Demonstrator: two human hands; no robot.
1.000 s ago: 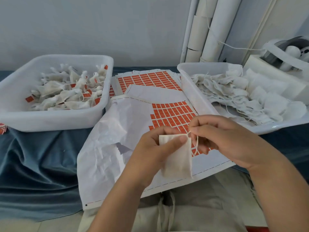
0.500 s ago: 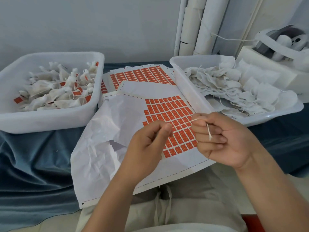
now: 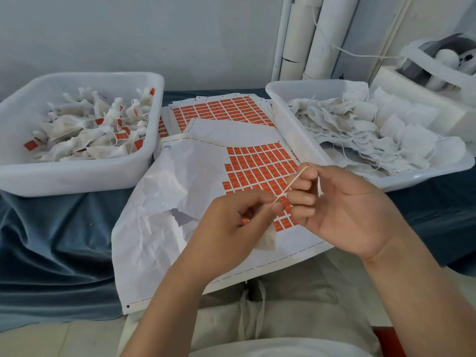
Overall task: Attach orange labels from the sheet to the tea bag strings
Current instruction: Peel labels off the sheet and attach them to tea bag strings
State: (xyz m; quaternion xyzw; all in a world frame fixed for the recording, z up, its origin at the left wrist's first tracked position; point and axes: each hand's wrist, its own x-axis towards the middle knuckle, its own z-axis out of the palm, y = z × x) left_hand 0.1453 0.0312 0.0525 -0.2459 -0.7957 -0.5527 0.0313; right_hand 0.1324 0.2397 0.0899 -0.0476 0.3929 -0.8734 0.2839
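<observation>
My left hand (image 3: 231, 228) holds a white tea bag (image 3: 266, 240) in its curled fingers, and only the bag's lower corner shows below the palm. A thin white string (image 3: 291, 185) runs taut from my left fingertips up to my right hand (image 3: 342, 210), which pinches it, with the loose end hanging over the index finger. Both hands hover over the sheet of orange labels (image 3: 257, 166), which lies on crumpled white backing paper (image 3: 159, 210).
A white tub (image 3: 77, 173) at the left holds labelled tea bags. A second white tub (image 3: 291, 119) at the right holds unlabelled bags. More label sheets (image 3: 221, 109) lie between them. Blue cloth (image 3: 51, 240) covers the table. White tubes (image 3: 309, 37) lean at the back.
The tea bag has gone from plain view in my left fingers into my left palm. My right hand has drawn the string out taut up and to the right.
</observation>
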